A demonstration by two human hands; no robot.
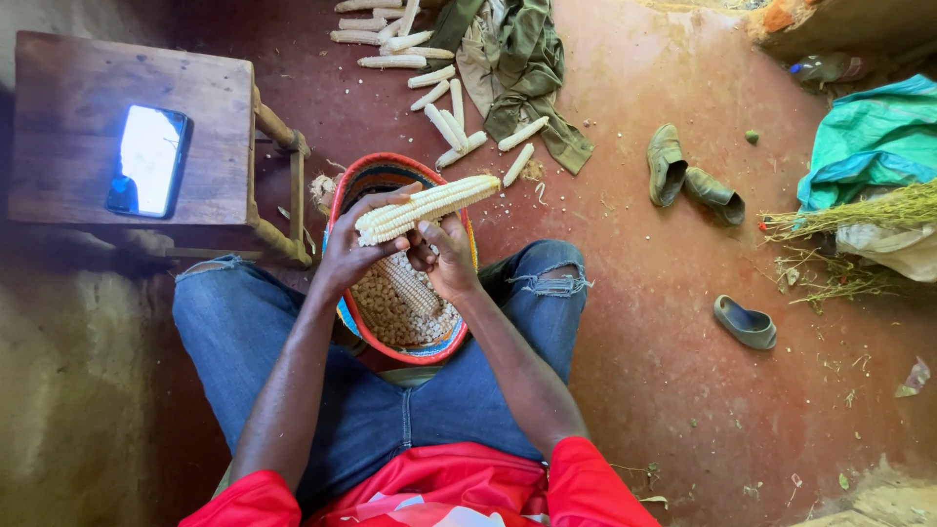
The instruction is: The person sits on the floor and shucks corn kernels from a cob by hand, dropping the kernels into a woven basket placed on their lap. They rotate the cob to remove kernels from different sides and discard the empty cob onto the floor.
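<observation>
A wooden stool (pixel 68 117) is standing to the left of the hands, with a phone (pixel 148 160) lying on it, screen lit. Beyond the hands, a green cloth (pixel 517 68) is lying crumpled on the red floor (pixel 664 371), and bare cobs (pixel 429 78) are lying scattered around it. Well off to the right, two shoes (pixel 688 176) and a sandal (pixel 746 323) are resting apart from each other.

A woven basket (pixel 363 185) is sitting between the knees, directly under both hands, holding loose kernels (pixel 386 307) and another cob (pixel 415 288).

The left hand (pixel 351 249) is wrapping around the near end of a maize ear (pixel 429 207), fingers curling over it in a firm grasp. The right hand (pixel 444 259) is closing on the same ear just beside the left, its thumb seemingly pressing against the kernel rows, though the fingers underneath are hidden. The ear is slanting up and away to the right, held above the basket's rim, its far end sticking out past both hands.
</observation>
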